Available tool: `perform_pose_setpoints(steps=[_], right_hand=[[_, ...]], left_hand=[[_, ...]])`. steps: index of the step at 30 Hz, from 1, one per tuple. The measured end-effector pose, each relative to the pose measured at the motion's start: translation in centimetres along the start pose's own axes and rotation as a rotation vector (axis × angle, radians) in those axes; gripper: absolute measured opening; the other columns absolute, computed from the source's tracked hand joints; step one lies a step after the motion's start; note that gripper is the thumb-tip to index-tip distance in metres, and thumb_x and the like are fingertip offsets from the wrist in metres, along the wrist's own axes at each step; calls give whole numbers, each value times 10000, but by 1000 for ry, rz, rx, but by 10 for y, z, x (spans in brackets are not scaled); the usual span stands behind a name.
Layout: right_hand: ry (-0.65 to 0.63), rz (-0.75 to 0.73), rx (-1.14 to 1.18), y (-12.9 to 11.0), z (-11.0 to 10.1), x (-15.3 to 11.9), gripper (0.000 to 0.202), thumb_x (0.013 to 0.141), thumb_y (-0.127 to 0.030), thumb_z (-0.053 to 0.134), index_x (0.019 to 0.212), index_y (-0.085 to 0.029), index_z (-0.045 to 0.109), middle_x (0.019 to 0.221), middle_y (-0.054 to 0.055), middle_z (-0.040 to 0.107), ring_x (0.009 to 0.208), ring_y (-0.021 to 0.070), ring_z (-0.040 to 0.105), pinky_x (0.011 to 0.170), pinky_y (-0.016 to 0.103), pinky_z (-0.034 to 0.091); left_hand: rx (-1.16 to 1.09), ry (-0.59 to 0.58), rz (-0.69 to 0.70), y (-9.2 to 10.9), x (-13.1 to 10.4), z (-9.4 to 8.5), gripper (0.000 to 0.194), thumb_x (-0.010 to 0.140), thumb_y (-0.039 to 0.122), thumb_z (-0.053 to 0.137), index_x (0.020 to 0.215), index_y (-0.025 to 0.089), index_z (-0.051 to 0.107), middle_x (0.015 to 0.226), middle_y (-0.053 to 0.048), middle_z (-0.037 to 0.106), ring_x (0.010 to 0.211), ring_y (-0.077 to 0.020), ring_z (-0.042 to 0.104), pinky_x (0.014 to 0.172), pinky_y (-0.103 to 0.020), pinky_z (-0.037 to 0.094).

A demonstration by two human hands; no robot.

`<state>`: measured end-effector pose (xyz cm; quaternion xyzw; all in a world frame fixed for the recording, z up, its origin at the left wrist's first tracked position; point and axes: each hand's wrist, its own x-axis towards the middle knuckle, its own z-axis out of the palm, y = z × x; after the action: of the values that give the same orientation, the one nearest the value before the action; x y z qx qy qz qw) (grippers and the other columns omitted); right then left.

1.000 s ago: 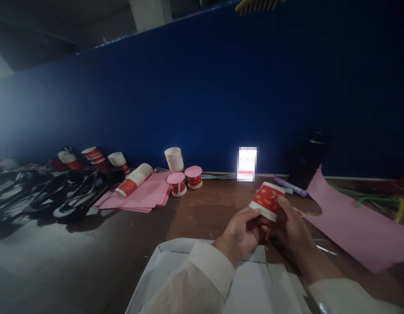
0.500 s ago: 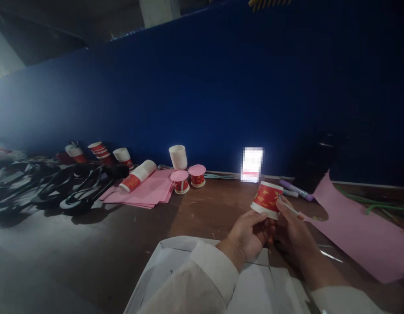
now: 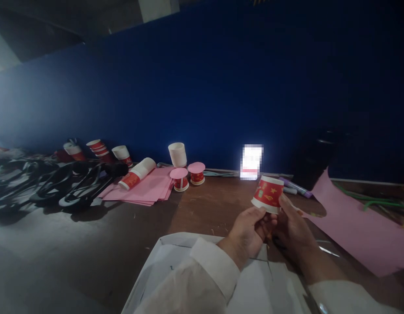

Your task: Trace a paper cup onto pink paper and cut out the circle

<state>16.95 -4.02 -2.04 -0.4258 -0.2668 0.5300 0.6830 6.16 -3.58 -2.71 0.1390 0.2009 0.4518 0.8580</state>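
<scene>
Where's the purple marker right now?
In the head view, the purple marker lies on the table toward the right, just behind the right hand, between the held red cup and the big pink sheet.

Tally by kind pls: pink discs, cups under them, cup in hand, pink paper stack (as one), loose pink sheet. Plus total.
Round pink paper discs: 2
Short red-and-white paper cups under them: 2
Handheld red-and-white paper cup: 1
Pink paper stack: 1
Loose pink paper sheet, curved cut-out: 1
Total: 7
</scene>
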Motion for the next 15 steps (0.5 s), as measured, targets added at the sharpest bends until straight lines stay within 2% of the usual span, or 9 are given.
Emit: perform_pose_setpoints(steps=[4, 8, 10, 15], right_hand=[[21, 32, 16, 0, -2, 1, 520, 734, -593, 804, 1115, -255, 700, 874, 49, 758, 600, 193, 661, 419, 273, 478], [22, 143, 92, -1, -5, 3, 503, 701, -610, 834, 1005, -223, 725, 811, 42, 749, 494, 130, 567, 365, 239, 447], [8, 134, 144, -1, -6, 4, 482, 671, -571, 872, 964, -217, 726, 791, 28, 742, 460, 102, 528, 354, 222, 435], [-37, 52, 182, -1, -5, 5, 450, 701, -531, 872, 1013, -251, 712, 771, -1, 731, 482, 126, 572, 388, 240, 466]], left_hand=[[-13, -39, -9, -2, -1, 0, 181, 755, 136, 805, 902, 47, 749, 795, -100, 721, 740, -137, 679, 744, -223, 555], [-85, -76, -30, -1, -2, 1, 212, 761, 169, 815, 934, 69, 746, 793, -82, 705, 737, -138, 675, 720, -230, 561], [-95, -83, -30, 0, -3, 1, 189, 774, 165, 796, 934, 75, 749, 776, -75, 701, 721, -131, 668, 699, -220, 558], [-67, -36, 7, 1, -3, 4, 150, 756, 152, 788, 874, 67, 751, 740, -76, 698, 693, -117, 654, 698, -199, 548]])
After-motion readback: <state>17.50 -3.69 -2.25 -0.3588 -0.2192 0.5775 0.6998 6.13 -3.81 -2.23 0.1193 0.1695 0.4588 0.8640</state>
